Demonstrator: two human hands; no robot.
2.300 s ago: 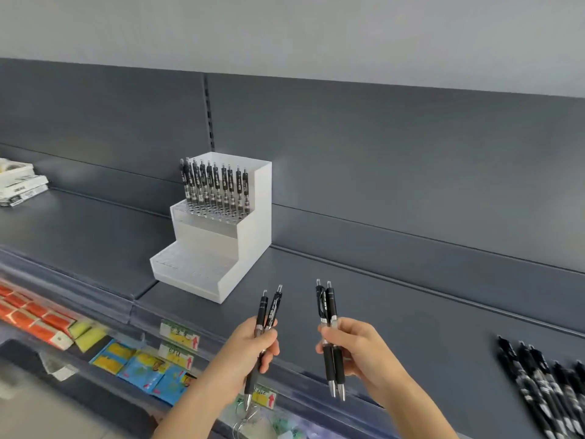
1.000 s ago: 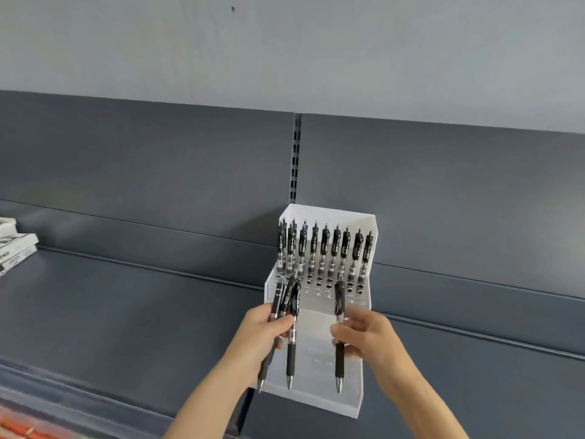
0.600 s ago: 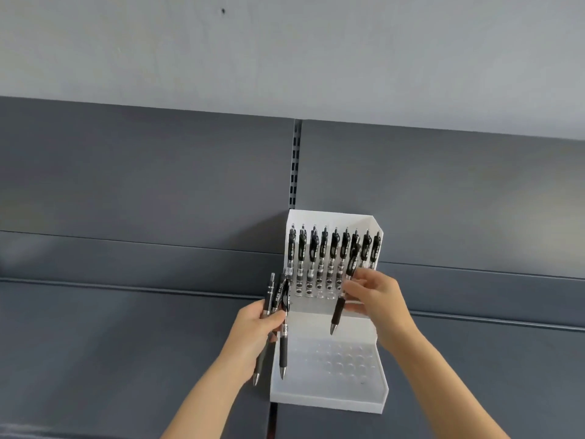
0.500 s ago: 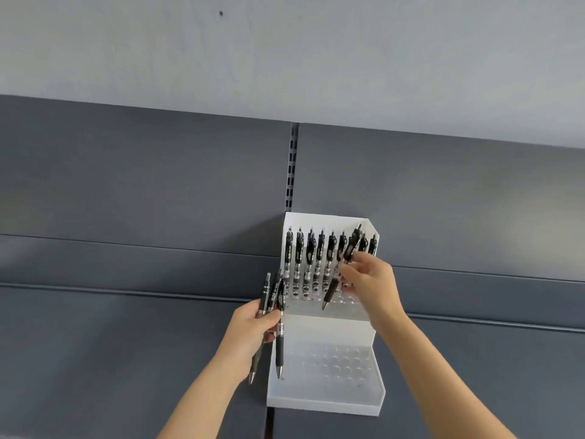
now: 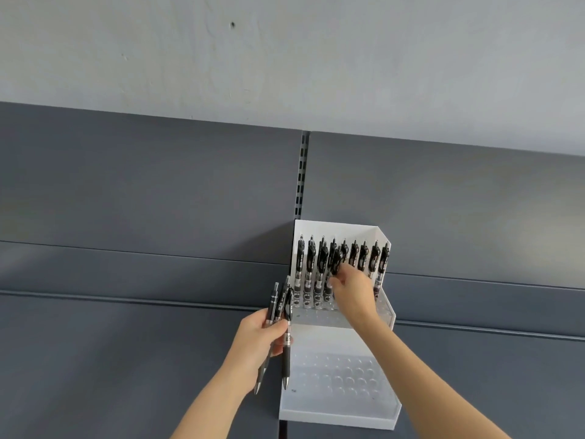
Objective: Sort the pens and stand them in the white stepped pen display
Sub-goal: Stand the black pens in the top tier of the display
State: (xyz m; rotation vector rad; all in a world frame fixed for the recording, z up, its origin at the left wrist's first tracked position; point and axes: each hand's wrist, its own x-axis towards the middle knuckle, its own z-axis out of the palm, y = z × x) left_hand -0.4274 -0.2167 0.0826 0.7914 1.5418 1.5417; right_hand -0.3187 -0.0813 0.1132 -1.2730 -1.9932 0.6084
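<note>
The white stepped pen display (image 5: 323,340) stands on a grey shelf (image 5: 126,359), against the grey back panel (image 5: 158,185).

- Top tier: a row of black retractable pens (image 5: 363,259) stands upright, clips up.
- Lower tier: rows of round holes are visible.
- Right hand (image 5: 351,289): reaches over the top tier and pinches one black pen (image 5: 336,262) between curled fingers. This pen tilts slightly, just in front of the standing row. Its tip is hidden behind the hand.
- Left hand (image 5: 262,337): grips a bundle of black pens (image 5: 279,301), tips down, just beside the left wall of the display.
</note>
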